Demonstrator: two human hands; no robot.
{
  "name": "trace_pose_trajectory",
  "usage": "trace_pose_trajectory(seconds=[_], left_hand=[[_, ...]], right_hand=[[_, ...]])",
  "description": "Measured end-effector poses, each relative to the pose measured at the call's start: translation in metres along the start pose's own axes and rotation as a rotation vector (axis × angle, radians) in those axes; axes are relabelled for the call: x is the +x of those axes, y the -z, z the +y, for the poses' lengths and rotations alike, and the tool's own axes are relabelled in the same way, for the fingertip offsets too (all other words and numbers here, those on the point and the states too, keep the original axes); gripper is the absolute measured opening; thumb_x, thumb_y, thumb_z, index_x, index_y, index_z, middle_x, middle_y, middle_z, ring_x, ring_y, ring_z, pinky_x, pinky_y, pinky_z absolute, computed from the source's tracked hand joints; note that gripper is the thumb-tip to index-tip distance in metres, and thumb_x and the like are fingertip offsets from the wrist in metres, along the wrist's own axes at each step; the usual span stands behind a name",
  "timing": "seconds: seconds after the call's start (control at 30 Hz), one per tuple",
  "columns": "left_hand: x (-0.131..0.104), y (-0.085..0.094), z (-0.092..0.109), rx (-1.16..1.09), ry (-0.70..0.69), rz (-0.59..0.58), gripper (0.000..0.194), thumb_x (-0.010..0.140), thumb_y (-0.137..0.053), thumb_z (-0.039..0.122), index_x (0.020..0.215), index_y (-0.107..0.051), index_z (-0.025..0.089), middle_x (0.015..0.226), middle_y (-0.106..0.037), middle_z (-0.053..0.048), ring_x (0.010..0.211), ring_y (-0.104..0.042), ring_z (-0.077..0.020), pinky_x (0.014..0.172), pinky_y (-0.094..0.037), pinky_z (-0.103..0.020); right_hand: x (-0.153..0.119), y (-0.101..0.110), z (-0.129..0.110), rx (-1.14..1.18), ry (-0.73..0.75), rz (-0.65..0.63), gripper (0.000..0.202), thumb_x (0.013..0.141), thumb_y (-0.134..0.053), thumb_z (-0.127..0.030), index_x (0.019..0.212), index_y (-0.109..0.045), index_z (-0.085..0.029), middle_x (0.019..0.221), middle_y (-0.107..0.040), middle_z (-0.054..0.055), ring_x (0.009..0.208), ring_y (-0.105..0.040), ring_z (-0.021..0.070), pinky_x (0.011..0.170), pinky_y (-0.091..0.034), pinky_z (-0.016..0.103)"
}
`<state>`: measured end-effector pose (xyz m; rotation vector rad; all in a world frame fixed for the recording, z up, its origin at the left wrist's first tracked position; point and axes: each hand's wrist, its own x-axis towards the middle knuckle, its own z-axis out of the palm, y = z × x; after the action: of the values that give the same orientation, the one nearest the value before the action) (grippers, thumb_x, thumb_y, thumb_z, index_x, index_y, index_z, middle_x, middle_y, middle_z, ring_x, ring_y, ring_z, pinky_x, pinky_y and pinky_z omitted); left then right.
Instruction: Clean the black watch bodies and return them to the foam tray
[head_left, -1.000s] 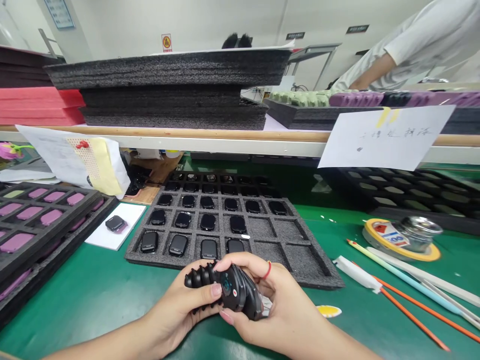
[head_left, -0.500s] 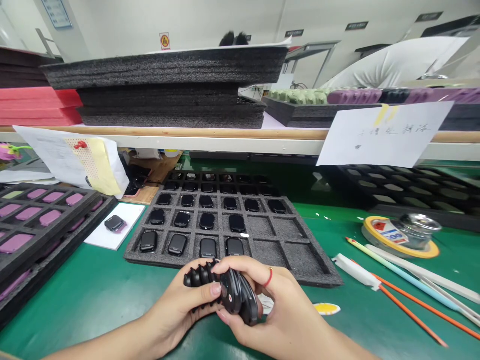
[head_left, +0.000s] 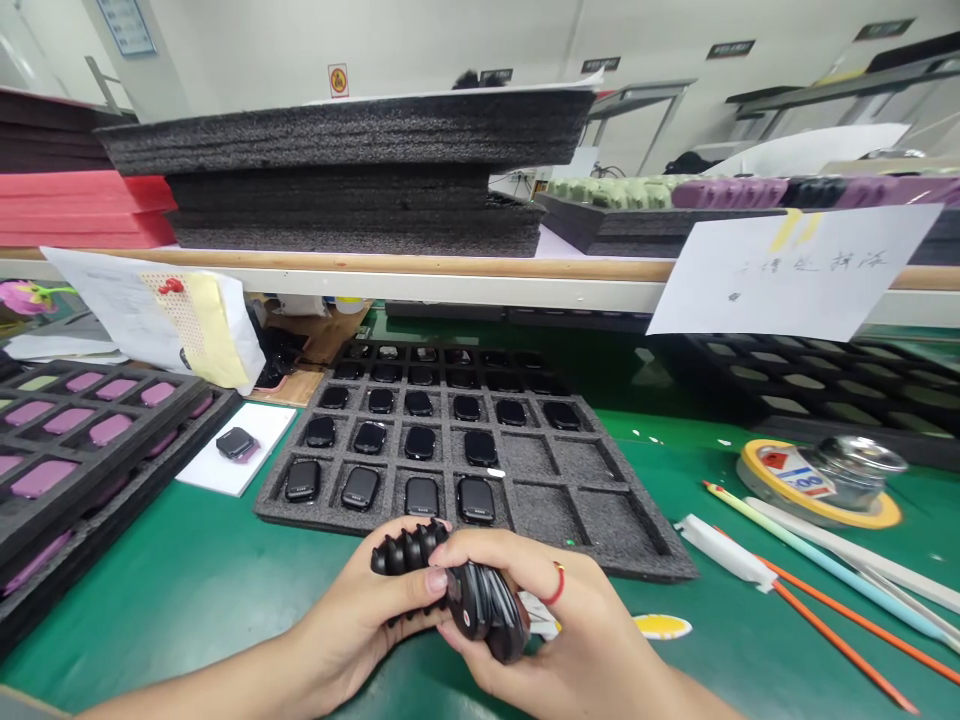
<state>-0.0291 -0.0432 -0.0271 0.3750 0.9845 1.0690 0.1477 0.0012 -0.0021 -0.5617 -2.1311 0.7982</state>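
Observation:
Just in front of the black foam tray [head_left: 664, 540], my two hands meet over a row of black watch cases. My left hand [head_left: 386, 600] grips the ridged left part of the row, thumb on top. Fingers of my right hand [head_left: 555, 610] wrap round the smooth black cases [head_left: 487, 605] at the right end, one with a small round mark. Black watch bodies [head_left: 421, 495] sit in many tray pockets; several pockets at the right front hold nothing. My palms hide part of the row.
Trays with purple pieces [head_left: 112, 430] stand at the left, beside a white pad [head_left: 262, 425] with one watch. Yellow tape [head_left: 765, 500], a blue stick [head_left: 855, 570] and orange sticks lie right. A shelf edge [head_left: 450, 285] crosses behind.
The view has shifted slightly, so the bench items appear a little farther right. The black cases at the right end have tilted and fanned differently in my right hand.

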Motion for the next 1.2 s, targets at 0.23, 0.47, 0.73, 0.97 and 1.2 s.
trace_pose_trajectory(seconds=[0.23,0.47,0.73,0.97,1.2], left_hand=[[-0.001,-0.002,0.002,-0.016,-0.002,0.015,0.058,0.052,-0.099,0.026,0.100,-0.068,0.019,0.092,-0.074,-0.003,0.088,-0.070,-0.0179,0.076,-0.056,-0.026],[-0.001,-0.003,0.003,-0.005,-0.010,-0.015,0.056,0.055,-0.098,0.026,0.100,-0.067,0.018,0.092,-0.073,-0.003,0.087,-0.071,-0.0179,0.075,-0.056,-0.026],[0.000,0.001,0.000,0.019,-0.022,-0.025,0.055,0.059,-0.096,0.028,0.104,-0.066,0.018,0.098,-0.073,-0.007,0.091,-0.071,-0.0206,0.074,-0.055,-0.026],[0.001,0.001,0.000,0.038,-0.018,-0.014,0.056,0.059,-0.096,0.030,0.104,-0.065,0.018,0.100,-0.073,-0.007,0.094,-0.070,-0.0227,0.075,-0.054,-0.027],[0.001,0.000,0.001,0.041,-0.024,0.004,0.056,0.057,-0.096,0.028,0.103,-0.066,0.018,0.100,-0.072,-0.007,0.094,-0.070,-0.0223,0.076,-0.055,-0.027]], right_hand=[[-0.002,0.000,0.001,-0.032,0.031,-0.014,0.040,0.076,-0.067,-0.005,0.110,-0.060,-0.026,0.097,-0.077,0.000,0.082,-0.075,0.0156,0.074,-0.059,0.020],[0.002,0.003,-0.001,0.048,-0.039,-0.019,0.043,0.076,-0.068,-0.008,0.112,-0.059,-0.029,0.093,-0.073,-0.003,0.068,-0.069,0.0112,0.059,-0.054,0.017],[0.001,0.000,-0.001,0.226,-0.287,-0.023,0.038,0.071,-0.069,-0.012,0.106,-0.059,-0.024,0.085,-0.070,-0.002,0.058,-0.063,0.0099,0.055,-0.052,0.019],[0.000,-0.004,0.004,0.327,-0.320,-0.005,0.037,0.071,-0.069,-0.013,0.105,-0.059,-0.024,0.081,-0.068,-0.003,0.058,-0.061,0.0091,0.053,-0.051,0.016],[-0.004,-0.007,0.011,0.371,-0.299,0.002,0.044,0.070,-0.072,-0.010,0.109,-0.060,-0.027,0.091,-0.072,-0.003,0.066,-0.066,0.0098,0.058,-0.054,0.015]])
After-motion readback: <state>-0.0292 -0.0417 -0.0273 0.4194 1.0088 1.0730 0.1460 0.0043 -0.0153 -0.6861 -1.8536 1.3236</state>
